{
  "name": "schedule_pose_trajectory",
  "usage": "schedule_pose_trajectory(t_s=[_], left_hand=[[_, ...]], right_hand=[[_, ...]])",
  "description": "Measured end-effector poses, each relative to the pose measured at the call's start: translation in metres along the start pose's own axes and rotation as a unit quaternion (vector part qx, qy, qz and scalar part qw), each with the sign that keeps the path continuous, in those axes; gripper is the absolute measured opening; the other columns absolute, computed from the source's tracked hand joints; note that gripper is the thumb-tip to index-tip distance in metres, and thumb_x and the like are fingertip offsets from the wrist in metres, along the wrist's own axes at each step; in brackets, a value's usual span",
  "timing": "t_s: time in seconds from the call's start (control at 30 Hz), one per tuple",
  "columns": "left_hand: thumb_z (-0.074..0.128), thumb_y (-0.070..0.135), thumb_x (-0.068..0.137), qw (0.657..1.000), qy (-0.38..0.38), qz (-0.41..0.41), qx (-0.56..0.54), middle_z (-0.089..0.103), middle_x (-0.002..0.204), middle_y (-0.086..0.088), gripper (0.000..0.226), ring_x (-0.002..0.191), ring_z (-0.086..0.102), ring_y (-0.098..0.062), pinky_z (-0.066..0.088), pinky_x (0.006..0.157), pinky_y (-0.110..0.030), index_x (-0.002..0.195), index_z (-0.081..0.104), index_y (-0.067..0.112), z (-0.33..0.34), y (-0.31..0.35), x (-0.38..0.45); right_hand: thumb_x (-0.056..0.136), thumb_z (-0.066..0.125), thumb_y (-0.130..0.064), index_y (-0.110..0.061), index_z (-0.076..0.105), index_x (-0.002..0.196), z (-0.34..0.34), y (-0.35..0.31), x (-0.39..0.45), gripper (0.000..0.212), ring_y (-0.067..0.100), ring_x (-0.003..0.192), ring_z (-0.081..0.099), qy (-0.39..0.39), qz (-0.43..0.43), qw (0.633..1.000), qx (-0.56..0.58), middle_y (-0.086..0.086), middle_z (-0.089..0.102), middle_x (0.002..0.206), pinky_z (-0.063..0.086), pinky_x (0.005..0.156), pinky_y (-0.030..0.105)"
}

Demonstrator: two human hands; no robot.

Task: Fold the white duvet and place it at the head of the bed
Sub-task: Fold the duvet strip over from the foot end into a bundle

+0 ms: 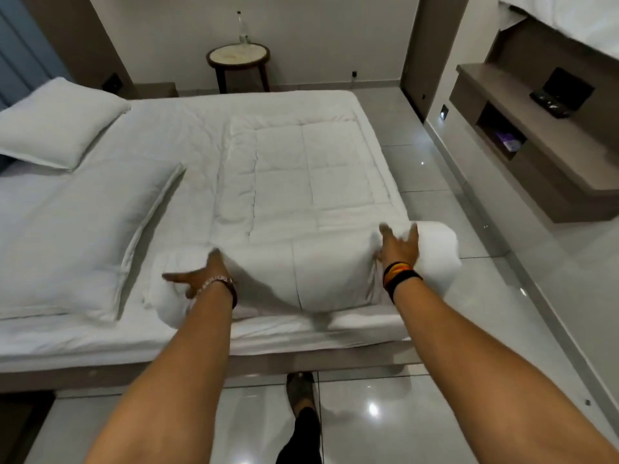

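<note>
Both hands press splayed, unclenched fingers onto the rolled near edge of the white duvet [301,202], left hand [204,272] and right hand [400,246] well apart, the rest spread across the bed [100,343] beside two pillows [87,229].

The setting was a hotel-style bedroom. A low double bed with a white fitted sheet [100,333] filled the frame, two plump white pillows [57,125] lying at its head beside a grey-blue padded headboard [20,51]. A small round dark-wood side table with a pale stone tabletop [238,55] stood against the plain cream wall, a clear glass bottle [242,28] on it. To one side ran a taupe wall-mounted shelf unit [522,135] holding a black tray [557,93]. Large glossy pale-grey floor tiles [435,413] reflected ceiling lights, giving the room a serviced, guest-ready look.
</note>
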State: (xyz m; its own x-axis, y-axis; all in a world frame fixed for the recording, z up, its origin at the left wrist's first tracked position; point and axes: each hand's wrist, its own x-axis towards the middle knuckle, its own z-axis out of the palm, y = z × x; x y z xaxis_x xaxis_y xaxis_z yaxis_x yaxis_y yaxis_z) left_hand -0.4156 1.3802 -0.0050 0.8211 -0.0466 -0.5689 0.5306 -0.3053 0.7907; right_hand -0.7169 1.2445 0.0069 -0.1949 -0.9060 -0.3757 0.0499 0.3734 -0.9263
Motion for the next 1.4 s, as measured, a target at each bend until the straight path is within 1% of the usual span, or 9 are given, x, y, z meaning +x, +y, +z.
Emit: schedule_pose_trajectory(t_s=[0.1, 0.17, 0.3, 0.43, 0.6, 0.8, 1.13, 1.3, 1.4], left_hand=[[0.064, 0.046, 0.094, 0.979, -0.073, 0.171, -0.088, 0.058, 0.146, -0.006, 0.091, 0.109, 0.07, -0.029, 0.054, 0.099, -0.045, 0.163, 0.007, 0.044, 0.028, 0.022, 0.013], [0.059, 0.045, 0.098, 0.973, -0.071, 0.217, -0.035, 0.058, 0.144, 0.003, 0.076, 0.119, 0.064, -0.024, 0.048, 0.1, -0.036, 0.162, 0.018, 0.044, 0.044, 0.009, 0.022], [0.053, 0.066, 0.096, 0.994, -0.053, 0.055, 0.073, 0.012, 0.17, -0.019, 0.085, 0.147, 0.033, -0.047, 0.03, 0.114, -0.061, 0.161, 0.002, 0.05, 0.091, -0.056, 0.069], [0.068, 0.087, 0.065, 0.994, -0.05, -0.084, 0.041, 0.006, 0.17, -0.022, 0.133, 0.15, 0.027, -0.049, 0.029, 0.112, -0.073, 0.156, -0.021, 0.051, 0.138, -0.069, 0.12], [0.085, 0.085, 0.03, 0.991, 0.056, -0.116, -0.024, 0.004, 0.17, -0.022, 0.17, 0.151, 0.027, -0.041, 0.026, 0.117, -0.06, 0.153, -0.027, 0.051, 0.196, -0.064, 0.168], [0.101, 0.045, 0.05, 0.996, 0.06, -0.056, -0.037, 0.019, 0.168, -0.004, 0.153, 0.141, 0.043, -0.023, 0.034, 0.116, -0.05, 0.16, -0.006, 0.045, 0.207, -0.084, 0.195], [0.093, 0.017, 0.071, 0.995, 0.075, -0.051, -0.046, 0.04, 0.152, -0.014, 0.121, 0.115, 0.05, -0.026, 0.036, 0.1, -0.037, 0.158, 0.014, 0.041, 0.1, -0.118, 0.113], [0.089, 0.015, 0.077, 0.991, 0.076, -0.092, -0.056, 0.03, 0.16, -0.016, 0.116, 0.133, 0.044, -0.031, 0.036, 0.112, -0.047, 0.161, 0.012, 0.039, 0.003, -0.148, 0.044], [0.072, 0.045, 0.09, 0.986, 0.037, -0.15, -0.068, 0.02, 0.168, -0.009, 0.101, 0.149, 0.031, -0.03, 0.024, 0.122, -0.046, 0.164, 0.01, 0.017, -0.051, -0.164, 0.023]], right_hand=[[0.096, 0.072, -0.035, -0.031, 0.032, 0.162, 0.026, -0.027, 0.038, 0.077, 0.025, 0.142, 0.048, -0.011, -0.089, 0.994, -0.065, 0.012, 0.041, 0.161, 0.038, 0.118, 0.036], [0.099, 0.069, -0.036, -0.028, 0.033, 0.163, 0.032, 0.003, 0.06, 0.074, 0.027, 0.15, 0.038, 0.014, -0.089, 0.988, -0.122, 0.014, 0.033, 0.165, 0.032, 0.121, 0.035], [0.093, 0.069, -0.057, -0.043, 0.008, 0.166, 0.056, 0.075, 0.1, 0.097, 0.033, 0.16, 0.0, 0.014, 0.067, 0.981, -0.184, 0.02, -0.006, 0.173, 0.021, 0.124, 0.047], [0.072, 0.077, -0.075, -0.057, -0.018, 0.156, 0.103, 0.094, 0.147, 0.128, 0.042, 0.158, 0.008, 0.06, 0.182, 0.973, -0.13, 0.017, -0.025, 0.169, 0.035, 0.113, 0.07], [0.054, 0.089, -0.073, -0.049, -0.02, 0.159, 0.146, 0.109, 0.202, 0.153, 0.038, 0.159, 0.004, 0.165, 0.22, 0.948, -0.162, 0.017, -0.018, 0.171, 0.027, 0.119, 0.067], [0.051, 0.101, -0.052, -0.065, -0.006, 0.154, 0.168, 0.127, 0.218, 0.15, 0.047, 0.128, 0.053, 0.217, 0.203, 0.949, -0.104, 0.027, 0.015, 0.162, 0.044, 0.102, 0.06], [0.067, 0.097, -0.035, -0.051, 0.015, 0.16, 0.083, 0.14, 0.118, 0.125, 0.04, 0.135, 0.049, 0.155, 0.105, 0.978, -0.088, 0.017, 0.042, 0.156, 0.041, 0.106, 0.045], [0.071, 0.095, -0.034, -0.05, 0.011, 0.16, 0.005, 0.15, 0.024, 0.124, 0.042, 0.133, 0.049, 0.146, 0.137, 0.974, -0.108, 0.023, 0.04, 0.155, 0.04, 0.108, 0.052], [0.073, 0.093, -0.036, -0.054, 0.0, 0.159, -0.032, 0.159, -0.035, 0.128, 0.044, 0.141, 0.041, 0.147, 0.194, 0.96, -0.136, 0.024, 0.022, 0.164, 0.037, 0.111, 0.057]])
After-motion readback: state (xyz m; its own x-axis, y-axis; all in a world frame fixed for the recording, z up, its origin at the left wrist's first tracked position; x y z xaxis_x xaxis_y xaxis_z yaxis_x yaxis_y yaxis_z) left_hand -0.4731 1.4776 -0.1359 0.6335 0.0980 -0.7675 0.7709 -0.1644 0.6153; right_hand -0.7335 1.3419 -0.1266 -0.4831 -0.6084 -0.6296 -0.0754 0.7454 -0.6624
